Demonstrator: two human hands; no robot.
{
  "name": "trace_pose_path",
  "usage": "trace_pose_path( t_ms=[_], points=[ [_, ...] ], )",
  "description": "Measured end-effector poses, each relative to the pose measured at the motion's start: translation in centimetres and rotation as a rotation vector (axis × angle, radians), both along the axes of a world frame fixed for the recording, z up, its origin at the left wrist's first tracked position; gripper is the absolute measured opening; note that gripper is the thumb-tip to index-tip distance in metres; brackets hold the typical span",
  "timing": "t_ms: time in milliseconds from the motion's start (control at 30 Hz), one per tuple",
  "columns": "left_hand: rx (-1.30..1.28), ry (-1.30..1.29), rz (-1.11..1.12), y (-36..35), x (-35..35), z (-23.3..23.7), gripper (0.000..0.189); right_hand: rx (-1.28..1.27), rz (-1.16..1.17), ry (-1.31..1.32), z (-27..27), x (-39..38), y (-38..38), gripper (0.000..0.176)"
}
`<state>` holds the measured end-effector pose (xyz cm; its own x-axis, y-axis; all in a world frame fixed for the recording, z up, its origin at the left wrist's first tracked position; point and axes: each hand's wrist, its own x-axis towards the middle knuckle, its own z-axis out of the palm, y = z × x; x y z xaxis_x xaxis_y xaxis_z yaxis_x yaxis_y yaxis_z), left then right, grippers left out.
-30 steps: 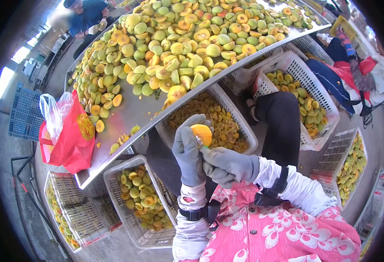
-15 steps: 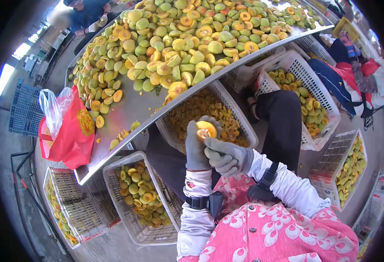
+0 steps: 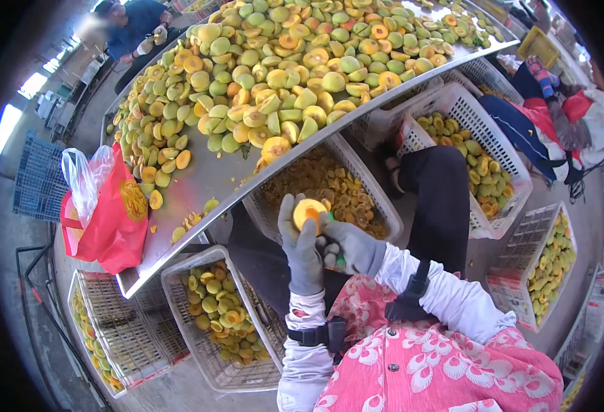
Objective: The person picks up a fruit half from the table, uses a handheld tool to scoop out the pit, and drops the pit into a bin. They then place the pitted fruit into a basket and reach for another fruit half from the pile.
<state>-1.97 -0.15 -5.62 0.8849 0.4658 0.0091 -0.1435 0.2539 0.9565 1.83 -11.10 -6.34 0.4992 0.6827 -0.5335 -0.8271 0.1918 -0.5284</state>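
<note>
My left hand (image 3: 302, 250), in a grey glove, is closed around a peach half (image 3: 307, 209), its orange cut side facing up. My right hand (image 3: 355, 248), also gloved, is closed beside it on a small green-handled tool (image 3: 341, 261); the tool's working end is hard to make out at the fruit. Both hands are over my lap, just above a white crate (image 3: 396, 221) holding brown and yellow fruit scraps. A metal table (image 3: 209, 154) in front of me bears a large pile of green-yellow peach halves (image 3: 274, 82).
A red bag (image 3: 113, 220) sits at the table's left corner. Crates of peach halves stand at left (image 3: 171, 275) and right (image 3: 521, 172), with another crate (image 3: 508, 275) farther right. One person (image 3: 134, 31) works at upper left; another person (image 3: 542, 117) is at right.
My left hand has turned the peach half so its cut side shows more fully. My right hand has shifted slightly down, and the green handle now shows.
</note>
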Motion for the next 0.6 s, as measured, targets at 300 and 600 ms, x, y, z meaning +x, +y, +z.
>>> trace_pose_path(
  t_ms=[300,600],
  points=[
    [-0.058,-0.02,0.101,0.7,-1.1,0.2,0.045,-0.81,0.159,-1.203,2.2,0.3,-1.6,0.034],
    [-0.033,0.139,0.176,1.1,-1.3,-0.4,0.029,-1.038,0.361,-1.441,-0.2,-0.2,-1.0,0.018]
  ],
)
